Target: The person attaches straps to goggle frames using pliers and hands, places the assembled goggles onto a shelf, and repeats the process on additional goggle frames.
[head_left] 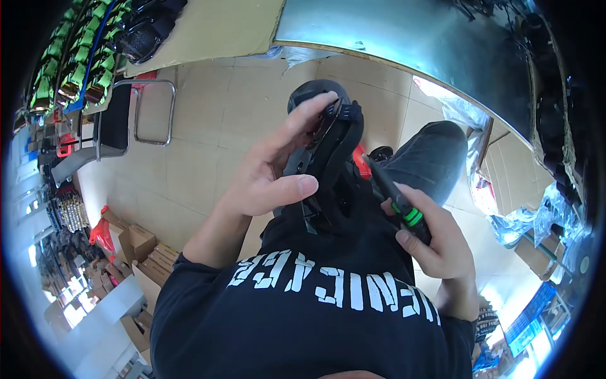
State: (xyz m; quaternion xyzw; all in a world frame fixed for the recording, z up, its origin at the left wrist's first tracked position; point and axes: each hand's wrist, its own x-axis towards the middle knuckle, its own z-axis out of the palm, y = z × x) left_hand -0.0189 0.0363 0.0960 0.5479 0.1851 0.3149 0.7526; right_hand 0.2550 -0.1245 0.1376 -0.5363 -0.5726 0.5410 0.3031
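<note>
The person wore dark grey trousers [432,158] and a black short-sleeved T-shirt [303,338] with broken white block lettering [353,294] behind the grip.

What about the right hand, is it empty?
No, the right hand is closed around a dark tool with green rings.

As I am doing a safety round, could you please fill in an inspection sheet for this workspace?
Surface: bluish-grey smooth tabletop; flat brown cardboard sheet beside it.
Job's things: black curved item, too dark to identify; slim black tool with green bands; small red piece between them.
Clutter: clear plastic bags beside the table; open brown cardboard boxes and red plastic bag on the left.
Hands: left hand holds the curved item; right hand has its fingers around the tool.
Cables: none certain; dark strands on the tabletop are unclear.
Surroundings: beige tiled floor; black chair with chrome frame.
</note>
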